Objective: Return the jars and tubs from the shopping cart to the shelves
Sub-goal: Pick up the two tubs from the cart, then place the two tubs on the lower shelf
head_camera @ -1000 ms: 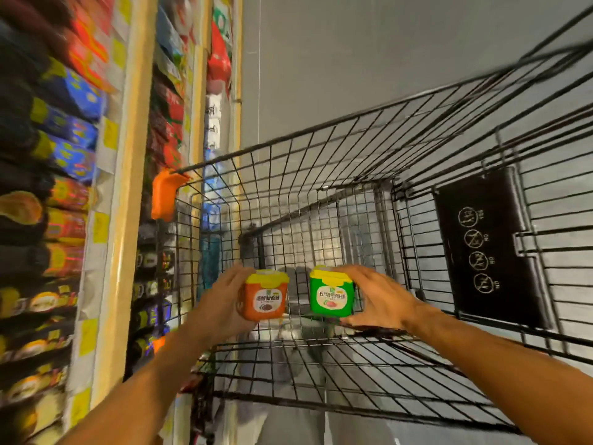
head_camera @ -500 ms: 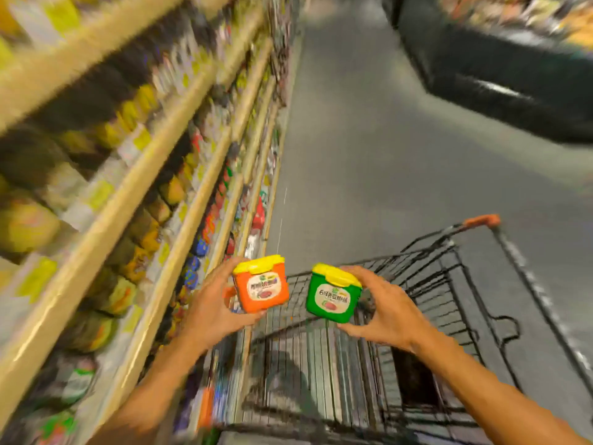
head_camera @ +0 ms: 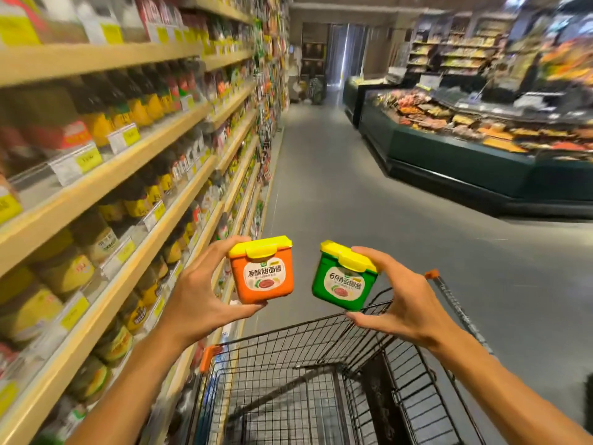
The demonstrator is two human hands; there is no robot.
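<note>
A person in a supermarket aisle holds two small sauce tubs up over a wire shopping cart (head_camera: 308,374). The left hand (head_camera: 195,297) grasps an orange tub (head_camera: 262,273) w/ a yellow snap lid, fingers over the top left corner and thumb under the base; its front label faces the camera and it sits roughly upright. The right hand (head_camera: 401,300) grasps a green tub (head_camera: 345,279), also yellow-lidded, fingers on the lid's right edge and thumb beneath; this one tilts, top leaning toward the orange tub. The two tubs are near each other but apart, both in the air above the cart's far end, not touching cart or shelf. At left, wooden shelves (head_camera: 106,175) run down the aisle, stocked w/ dark bottles and jars bearing yellow labels, price tags clipped along the front edges; detail there is blurred. The cart's rim carries orange corner caps (head_camera: 210,356). At right, across the grey floor (head_camera: 353,203), a dark green chilled display case (head_camera: 455,162) holds packaged food.
</note>
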